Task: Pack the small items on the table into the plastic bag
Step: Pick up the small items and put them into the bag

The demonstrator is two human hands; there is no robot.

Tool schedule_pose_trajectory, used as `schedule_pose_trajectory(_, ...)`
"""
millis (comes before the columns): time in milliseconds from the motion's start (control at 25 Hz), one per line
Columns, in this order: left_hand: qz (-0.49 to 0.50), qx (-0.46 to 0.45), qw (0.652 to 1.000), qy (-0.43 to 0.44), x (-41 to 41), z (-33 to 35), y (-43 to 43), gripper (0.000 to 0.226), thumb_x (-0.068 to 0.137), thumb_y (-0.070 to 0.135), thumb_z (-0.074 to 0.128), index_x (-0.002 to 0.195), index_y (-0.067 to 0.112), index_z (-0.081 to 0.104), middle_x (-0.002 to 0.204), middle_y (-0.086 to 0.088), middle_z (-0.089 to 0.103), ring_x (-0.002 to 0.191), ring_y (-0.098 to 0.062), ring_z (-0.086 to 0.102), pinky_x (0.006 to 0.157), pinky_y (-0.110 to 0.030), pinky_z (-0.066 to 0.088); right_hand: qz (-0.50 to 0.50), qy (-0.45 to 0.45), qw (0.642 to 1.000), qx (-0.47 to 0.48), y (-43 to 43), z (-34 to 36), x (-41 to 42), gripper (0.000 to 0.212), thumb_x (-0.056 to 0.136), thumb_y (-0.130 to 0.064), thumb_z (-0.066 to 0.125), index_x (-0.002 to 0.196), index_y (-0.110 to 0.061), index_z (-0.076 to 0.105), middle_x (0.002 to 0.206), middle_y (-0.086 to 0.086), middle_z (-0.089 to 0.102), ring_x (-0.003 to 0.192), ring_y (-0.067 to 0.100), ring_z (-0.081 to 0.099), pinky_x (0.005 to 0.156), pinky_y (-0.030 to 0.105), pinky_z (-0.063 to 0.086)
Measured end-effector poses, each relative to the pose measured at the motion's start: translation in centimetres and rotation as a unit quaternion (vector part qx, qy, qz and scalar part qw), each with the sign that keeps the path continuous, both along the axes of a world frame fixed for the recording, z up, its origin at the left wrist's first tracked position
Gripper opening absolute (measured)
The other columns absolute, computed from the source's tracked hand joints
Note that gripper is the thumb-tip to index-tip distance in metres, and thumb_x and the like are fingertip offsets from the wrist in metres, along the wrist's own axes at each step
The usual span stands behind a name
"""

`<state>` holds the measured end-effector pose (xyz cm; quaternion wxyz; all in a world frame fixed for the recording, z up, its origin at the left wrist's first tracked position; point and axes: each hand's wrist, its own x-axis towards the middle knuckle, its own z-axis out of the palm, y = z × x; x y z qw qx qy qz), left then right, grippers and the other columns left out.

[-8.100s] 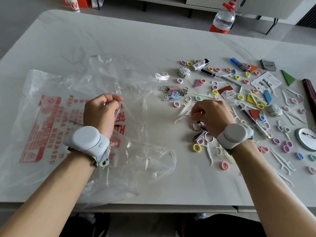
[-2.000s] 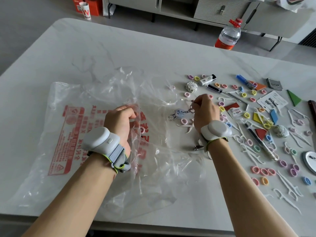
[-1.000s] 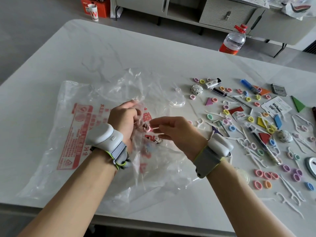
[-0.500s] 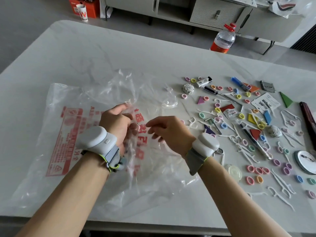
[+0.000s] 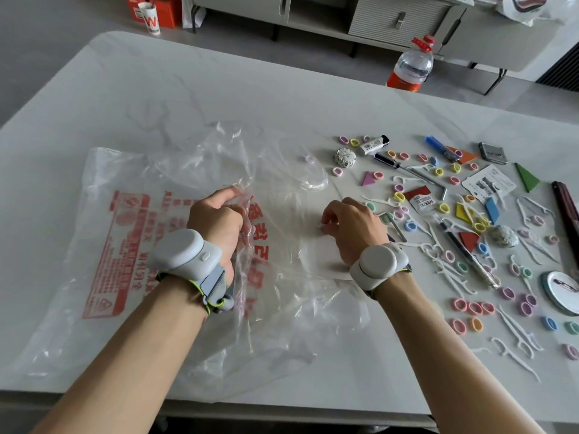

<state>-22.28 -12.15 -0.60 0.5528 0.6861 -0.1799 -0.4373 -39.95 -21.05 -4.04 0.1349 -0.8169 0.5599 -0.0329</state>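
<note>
- Clear plastic bag (image 5: 175, 277), printed red, lies crumpled on the left half of the white counter (image 5: 219, 89), its lower folds close to the near edge.
- We see bare counter beyond it, up to the far edge.
- The small items (image 5: 443, 208) lie scattered to the right, outside the bag.
- Left hand (image 5: 216, 222), knuckles up: fingers clamped on the bag's film.
- Right hand (image 5: 354, 227) arches at the bag's right side, fingers curled down; whether they hold anything, we cannot tell.
</note>
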Motion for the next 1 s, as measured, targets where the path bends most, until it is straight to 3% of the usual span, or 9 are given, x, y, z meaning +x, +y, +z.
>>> schedule_pose_trajectory(120, -0.007, 0.000, 1.000, 0.004, 0.0, -0.4, -0.1, 0.068, 0.070, -0.016, 0.031, 0.117, 0.017, 0.065, 0.041, 0.007, 0.050, 0.049, -0.021, 0.046, 0.065, -0.037, 0.045, 0.015, 0.042, 0.999, -0.014, 0.0, -0.1, 0.3, 0.012, 0.095, -0.022, 0.053, 0.101, -0.014, 0.060, 0.106, 0.006, 0.060, 0.105, 0.028, 0.053, 0.080, 0.035, 0.042)
schedule_pose_trajectory(240, -0.007, -0.001, 1.000, 0.001, 0.0, -0.6, -0.1, 0.068, 0.070, -0.017, 0.030, 0.118, 0.017, 0.065, 0.042, 0.007, 0.050, 0.046, -0.019, 0.047, 0.066, -0.038, 0.045, 0.031, 0.074, 0.997, -0.017, 0.3, -0.3, 0.5, 0.024, 0.097, -0.027, 0.048, 0.110, -0.010, 0.058, 0.116, 0.011, 0.057, 0.114, 0.030, 0.047, 0.094, 0.035, 0.038)
schedule_pose_trajectory(320, -0.005, -0.003, 1.000, -0.002, 0.0, -0.4, -0.1, 0.069, 0.070, -0.017, 0.029, 0.119, 0.017, 0.065, 0.043, 0.007, 0.050, 0.050, -0.020, 0.049, 0.058, -0.031, 0.045, 0.042, 0.088, 0.995, -0.024, 0.4, -0.5, 0.6, 0.027, 0.097, -0.027, 0.047, 0.114, -0.009, 0.056, 0.121, 0.011, 0.054, 0.118, 0.030, 0.044, 0.099, 0.036, 0.037)
schedule_pose_trajectory(440, -0.005, 0.000, 1.000, -0.008, -0.1, -0.1, 0.0, 0.068, 0.072, -0.017, 0.029, 0.119, 0.017, 0.064, 0.042, 0.008, 0.049, 0.053, -0.021, 0.052, 0.036, -0.014, 0.032, 0.026, 0.024, 0.998, -0.047, 0.2, 0.3, 0.2, 0.022, 0.099, -0.026, 0.045, 0.110, -0.009, 0.055, 0.113, 0.010, 0.058, 0.108, 0.028, 0.050, 0.090, 0.034, 0.038)
schedule_pose_trajectory(560, -0.005, 0.004, 1.000, -0.003, -0.1, -0.1, 0.0, 0.068, 0.072, -0.017, 0.029, 0.117, 0.019, 0.065, 0.039, 0.009, 0.047, 0.045, -0.014, 0.050, 0.035, -0.012, 0.030, -0.060, -0.091, 0.993, -0.046, -1.3, 1.3, -1.2, 0.015, 0.098, -0.023, 0.047, 0.102, -0.009, 0.053, 0.096, 0.007, 0.067, 0.083, 0.026, 0.056, 0.069, 0.031, 0.036)
schedule_pose_trajectory(640, -0.007, 0.004, 1.000, -0.004, -0.1, -0.1, 0.0, 0.069, 0.071, -0.016, 0.029, 0.118, 0.019, 0.065, 0.039, 0.009, 0.047, 0.050, -0.017, 0.051, 0.036, -0.013, 0.031, -0.077, -0.090, 0.991, -0.056, -1.9, 1.0, -2.3, 0.008, 0.097, -0.016, 0.048, 0.099, -0.010, 0.052, 0.091, 0.005, 0.066, 0.076, 0.024, 0.052, 0.066, 0.029, 0.032)
schedule_pose_trajectory(840, 0.002, -0.003, 1.000, -0.011, -0.1, 0.0, 0.0, 0.068, 0.073, -0.017, 0.030, 0.118, 0.019, 0.065, 0.050, 0.007, 0.050, 0.054, -0.020, 0.050, 0.032, -0.011, 0.027, 0.042, -0.030, 0.996, -0.076, -1.5, -0.6, -2.9, 0.006, 0.088, -0.014, 0.061, 0.093, -0.011, 0.062, 0.092, 0.005, 0.066, 0.091, 0.027, 0.056, 0.069, 0.030, 0.035)
schedule_pose_trajectory(1000, 0.000, -0.004, 1.000, -0.014, -0.1, -0.2, -0.1, 0.069, 0.072, -0.017, 0.031, 0.120, 0.019, 0.064, 0.043, 0.011, 0.050, 0.052, -0.019, 0.049, 0.035, -0.013, 0.032, 0.017, -0.058, 0.997, -0.043, -2.0, 0.0, -3.2, 0.016, 0.085, -0.017, 0.067, 0.101, -0.015, 0.068, 0.100, 0.001, 0.066, 0.099, 0.022, 0.057, 0.075, 0.024, 0.033)
